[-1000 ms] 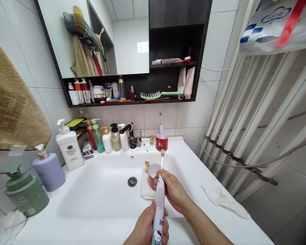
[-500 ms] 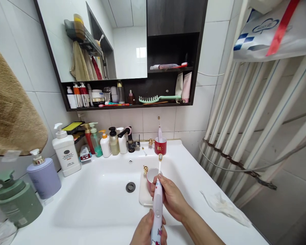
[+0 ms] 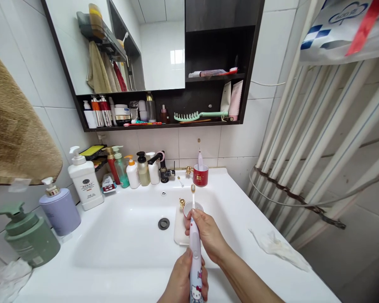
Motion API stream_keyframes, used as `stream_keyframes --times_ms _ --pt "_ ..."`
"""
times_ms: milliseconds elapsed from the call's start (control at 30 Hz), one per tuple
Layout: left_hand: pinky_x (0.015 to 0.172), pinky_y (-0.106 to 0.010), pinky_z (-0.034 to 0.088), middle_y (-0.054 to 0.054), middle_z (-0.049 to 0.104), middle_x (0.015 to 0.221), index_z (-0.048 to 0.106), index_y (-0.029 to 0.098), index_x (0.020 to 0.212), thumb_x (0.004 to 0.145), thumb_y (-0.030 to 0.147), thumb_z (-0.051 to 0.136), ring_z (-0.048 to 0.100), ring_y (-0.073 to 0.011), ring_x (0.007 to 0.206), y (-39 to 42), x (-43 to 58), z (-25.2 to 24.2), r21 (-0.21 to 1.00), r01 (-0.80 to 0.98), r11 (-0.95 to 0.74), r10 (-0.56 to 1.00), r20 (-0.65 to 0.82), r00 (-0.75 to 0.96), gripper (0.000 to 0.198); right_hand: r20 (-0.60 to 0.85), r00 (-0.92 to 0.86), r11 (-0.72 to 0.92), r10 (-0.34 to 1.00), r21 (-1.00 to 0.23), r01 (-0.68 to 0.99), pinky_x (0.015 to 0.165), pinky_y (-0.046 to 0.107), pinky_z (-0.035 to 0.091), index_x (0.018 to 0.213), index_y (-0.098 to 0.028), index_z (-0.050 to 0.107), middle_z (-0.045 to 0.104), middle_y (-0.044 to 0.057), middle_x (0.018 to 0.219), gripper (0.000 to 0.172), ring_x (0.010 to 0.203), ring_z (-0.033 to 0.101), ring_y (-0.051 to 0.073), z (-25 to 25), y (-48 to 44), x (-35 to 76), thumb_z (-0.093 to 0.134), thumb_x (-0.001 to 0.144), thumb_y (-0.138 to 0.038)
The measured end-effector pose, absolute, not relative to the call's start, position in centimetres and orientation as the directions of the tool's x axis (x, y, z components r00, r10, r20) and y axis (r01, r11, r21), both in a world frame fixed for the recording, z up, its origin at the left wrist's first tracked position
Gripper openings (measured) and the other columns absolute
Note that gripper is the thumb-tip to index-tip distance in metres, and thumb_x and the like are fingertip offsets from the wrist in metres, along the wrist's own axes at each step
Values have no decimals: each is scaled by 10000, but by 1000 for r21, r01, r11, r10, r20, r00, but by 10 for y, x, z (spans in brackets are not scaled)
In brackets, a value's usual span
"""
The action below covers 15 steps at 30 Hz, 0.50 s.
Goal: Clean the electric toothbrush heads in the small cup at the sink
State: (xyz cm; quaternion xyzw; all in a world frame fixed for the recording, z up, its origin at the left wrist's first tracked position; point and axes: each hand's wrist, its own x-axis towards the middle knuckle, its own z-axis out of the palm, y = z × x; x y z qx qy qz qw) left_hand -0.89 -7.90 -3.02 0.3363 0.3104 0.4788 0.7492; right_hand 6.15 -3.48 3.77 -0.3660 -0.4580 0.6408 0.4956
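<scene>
Electric toothbrush (image 3: 195, 242) held above the near edge of a glossy white basin (image 3: 120, 242), its head pointing to 12 o'clock. Clock positions are read from the middle of its handle, with 12 toward the mirror (image 3: 162, 59). The handle is a smooth, pale lilac cylinder with a printed cartoon cat near its base; the neck is slim and white, ending in a small oval tuft of bristles. Left hand (image 3: 180, 273): fingers curled round the lower handle, closed on it, thumb laid along the side. Right hand (image 3: 210, 235): thumb and fingers pinched shut at the top of the handle, just below the neck. Beyond the right hand, toward 12, a round red cup (image 3: 196, 205), partly hidden, stands on a flat, rounded white tray (image 3: 180, 235). Farther at 12, a second glossy red cup (image 3: 201, 177) holds an upright lilac brush (image 3: 200, 162). At 10, a dark circular drain (image 3: 164, 224); at 11, a black angular tap (image 3: 163, 171). At 3, crumpled thin tissue (image 3: 279, 250); at 9, a squat matte green pump bottle (image 3: 33, 242). At 10, far off, a coarse-piled tan towel (image 3: 15, 126).
</scene>
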Motion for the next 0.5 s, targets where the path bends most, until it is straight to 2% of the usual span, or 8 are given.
stream_keyframes --times_ms 100,233,333,500 --pt "274 -173 242 23 439 386 405 131 640 597 593 305 381 -60 256 -80 -8 -29 791 -528 310 934 -149 325 475 -27 -246 -111 969 -936 -335 436 200 333 649 -157 450 479 -28 518 287 440 452 70 36 -37 61 412 647 -442" --pt "280 -172 231 29 439 387 391 144 623 578 601 329 380 -59 261 -79 -8 -28 765 -557 323 934 -160 321 463 -32 -385 -174 922 -925 -338 384 182 307 805 -177 442 503 -10 609 286 476 463 82 28 -44 66 438 645 -414" --pt "291 -174 238 35 433 387 394 144 627 582 583 350 380 -55 267 -78 -9 -27 754 -564 337 930 -173 324 443 4 -418 -121 908 -954 -272 341 164 260 888 -172 420 509 7 656 314 480 449 79 23 -49 70 467 644 -363" --pt "288 -180 241 32 427 378 410 130 639 611 576 310 381 -61 265 -79 -9 -24 800 -510 315 937 -176 303 458 55 -356 -32 933 -972 -234 334 166 253 895 -168 425 490 -7 628 305 439 406 59 22 -53 70 454 656 -355"
